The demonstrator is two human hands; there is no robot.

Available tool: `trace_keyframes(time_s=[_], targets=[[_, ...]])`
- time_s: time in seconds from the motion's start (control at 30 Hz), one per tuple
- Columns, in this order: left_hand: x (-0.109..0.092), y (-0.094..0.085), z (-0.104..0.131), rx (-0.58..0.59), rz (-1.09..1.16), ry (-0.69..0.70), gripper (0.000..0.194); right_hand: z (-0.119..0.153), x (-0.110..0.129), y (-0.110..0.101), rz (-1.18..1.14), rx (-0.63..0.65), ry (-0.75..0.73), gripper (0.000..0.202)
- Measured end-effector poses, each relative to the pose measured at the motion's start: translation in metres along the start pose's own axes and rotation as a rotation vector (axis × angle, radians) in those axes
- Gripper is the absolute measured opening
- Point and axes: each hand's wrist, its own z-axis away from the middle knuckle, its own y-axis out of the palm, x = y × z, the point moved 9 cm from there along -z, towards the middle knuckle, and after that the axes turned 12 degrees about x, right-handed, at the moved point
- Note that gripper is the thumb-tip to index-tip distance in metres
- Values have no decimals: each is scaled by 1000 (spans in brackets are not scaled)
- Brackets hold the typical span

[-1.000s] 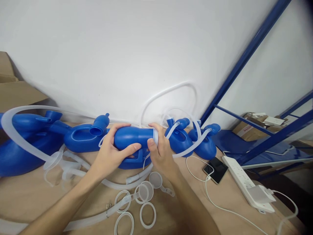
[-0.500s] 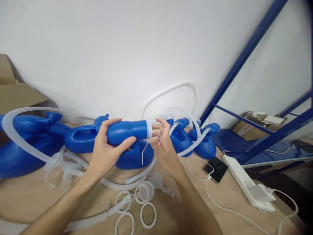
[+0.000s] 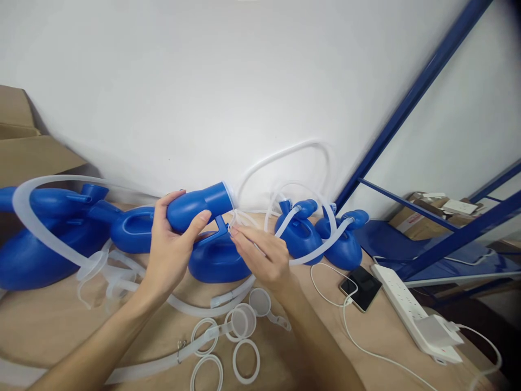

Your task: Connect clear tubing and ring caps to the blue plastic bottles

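Blue bottle (image 3: 222, 259) above the surface (image 3: 163, 339) — neck gripped by the left hand (image 3: 171, 250), apparently to steady its white-rimmed mouth — as the right hand's (image 3: 264, 258) fingers pinch close around a thin white strap (image 3: 231, 221) hanging just below that rim.

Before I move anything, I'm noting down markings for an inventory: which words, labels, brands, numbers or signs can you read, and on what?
No text can be read.
Cardboard box on the blue shelf: reddish marking, too blurred to read.
Power strip: any print is too small to read.
Blue bottle in the left hand: no lettering visible.
Phone: dark screen, no text visible.
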Motion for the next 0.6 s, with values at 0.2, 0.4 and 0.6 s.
trace_keyframes(time_s=[0.2,0.4,0.6], targets=[[5,6,1,26,6,-7,66,17,-1,-9,280,-184,-124,34],[20,18,5,68,73,-99,70,12,24,-10,414,-294,-290,30],[24,20,5,49,126,-121,66,12,19,-7,476,-291,-322,23]])
